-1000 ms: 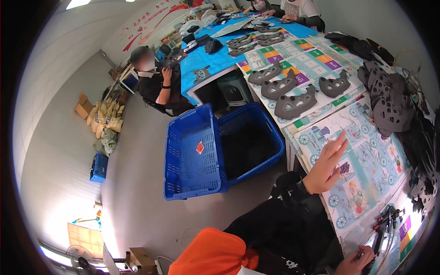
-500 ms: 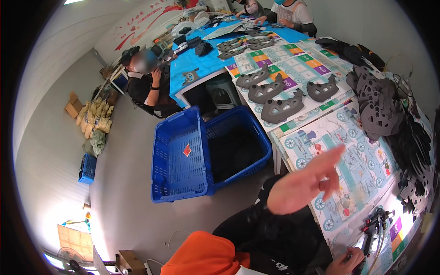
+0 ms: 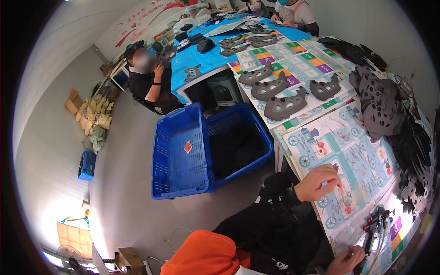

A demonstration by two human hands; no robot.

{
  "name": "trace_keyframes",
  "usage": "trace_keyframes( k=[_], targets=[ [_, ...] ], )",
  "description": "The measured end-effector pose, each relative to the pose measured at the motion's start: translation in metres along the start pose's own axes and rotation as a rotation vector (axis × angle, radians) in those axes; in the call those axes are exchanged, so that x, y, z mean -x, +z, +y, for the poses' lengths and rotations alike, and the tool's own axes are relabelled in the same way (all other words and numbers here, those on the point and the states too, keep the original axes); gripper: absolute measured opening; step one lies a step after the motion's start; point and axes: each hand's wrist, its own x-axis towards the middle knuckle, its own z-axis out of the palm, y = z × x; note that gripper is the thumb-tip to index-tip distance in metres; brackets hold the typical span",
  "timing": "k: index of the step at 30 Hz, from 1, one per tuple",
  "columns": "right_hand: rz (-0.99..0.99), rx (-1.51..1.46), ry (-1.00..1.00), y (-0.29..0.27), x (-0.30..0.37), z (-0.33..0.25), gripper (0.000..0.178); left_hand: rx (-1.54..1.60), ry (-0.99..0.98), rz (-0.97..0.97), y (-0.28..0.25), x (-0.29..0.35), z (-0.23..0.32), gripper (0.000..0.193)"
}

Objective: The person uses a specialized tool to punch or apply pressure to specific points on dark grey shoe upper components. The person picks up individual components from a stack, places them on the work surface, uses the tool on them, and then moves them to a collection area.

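My left hand [image 3: 317,184] is over the near edge of the patterned table sheet [image 3: 293,160], fingers loosely bent and apart, with nothing visible in it. At the lower right, my right hand [image 3: 347,261] is closed round the dark lower end of a black tool [image 3: 376,224] with red fittings and a thin hose. Part of that grip is hidden. Farther along the table lie several grey curved foam-like pads with cut-outs, among them one pad [image 3: 286,106] and another pad [image 3: 326,88].
Grey pads [image 3: 378,107] and black strip-like pieces [image 3: 412,153] are heaped along the right side. Two blue crates [image 3: 181,153] stand left of the table, one holding black material. A person [image 3: 149,80] sits at the blue-covered table [image 3: 183,64]; others work at its far end.
My left hand has come down and drawn back slightly, its fingers now bent instead of stretched out and blurred. The right hand stays at the black tool.
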Motion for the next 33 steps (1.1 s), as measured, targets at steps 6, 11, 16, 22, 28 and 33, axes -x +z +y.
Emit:
trace_keyframes(
  k=[6, 11, 16, 22, 28, 33],
  targets=[
    [0.006, 0.013, -0.021, 0.0003, -0.0018, -0.0020, 0.022, -0.135, -0.039, 0.038, 0.0118, 0.0048, -0.0160, 0.010],
    [-0.014, 0.017, -0.007, 0.0007, -0.0024, -0.0019, 0.020, -0.146, -0.068, 0.046, 0.0110, 0.0041, -0.0175, 0.010],
    [-0.024, 0.027, -0.006, 0.0002, -0.0016, -0.0014, 0.018, -0.165, -0.073, 0.039, 0.0129, 0.0035, -0.0177, 0.011],
    [-0.027, 0.023, -0.027, 0.0004, -0.0013, -0.0003, 0.020, -0.163, -0.087, 0.038, 0.0123, 0.0051, -0.0169, 0.011],
    [0.003, 0.011, -0.039, 0.0028, -0.0026, -0.0014, 0.021, -0.178, -0.075, 0.037, 0.0123, 0.0050, -0.0181, 0.011],
    [0.001, 0.012, -0.039, 0.0036, -0.0030, 0.0002, 0.022, -0.182, -0.085, 0.027, 0.0121, 0.0031, -0.0171, 0.010]
  ],
)
